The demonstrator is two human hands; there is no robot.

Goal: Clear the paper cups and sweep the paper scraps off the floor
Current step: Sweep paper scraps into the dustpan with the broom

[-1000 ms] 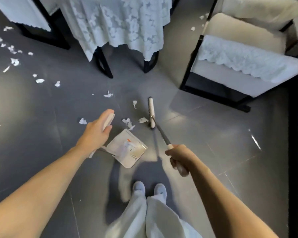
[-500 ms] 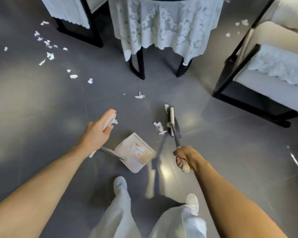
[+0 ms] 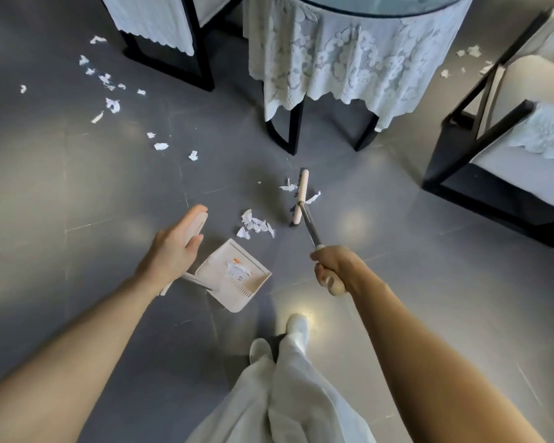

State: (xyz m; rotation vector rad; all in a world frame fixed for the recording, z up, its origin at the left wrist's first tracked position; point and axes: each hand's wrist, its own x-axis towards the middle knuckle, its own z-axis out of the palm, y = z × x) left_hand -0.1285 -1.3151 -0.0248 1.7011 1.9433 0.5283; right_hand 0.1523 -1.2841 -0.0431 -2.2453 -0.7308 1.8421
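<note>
The broom handle [image 3: 311,229] is gripped by the curled right hand [image 3: 333,266]. The dustpan handle [image 3: 197,223] is held by the left hand [image 3: 172,251], fingers nearly straight.

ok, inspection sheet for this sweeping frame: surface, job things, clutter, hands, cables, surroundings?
Surface: grey tiled floor, with glare patches.
Job's things: white paper scraps piled between the beige plastic dustpan and the beige-headed, metal-shafted broom; more scraps trail off far left and lie by the right chair. Paper cups: nothing seen.
Clutter: nothing seen beyond the scraps.
Grippers: left hand holds the dustpan's handle; right hand grips the broom's handle.
Cables: nothing seen.
Surroundings: round glass-topped table with white lace cloth; black-framed white chair on the right, another at top left.
</note>
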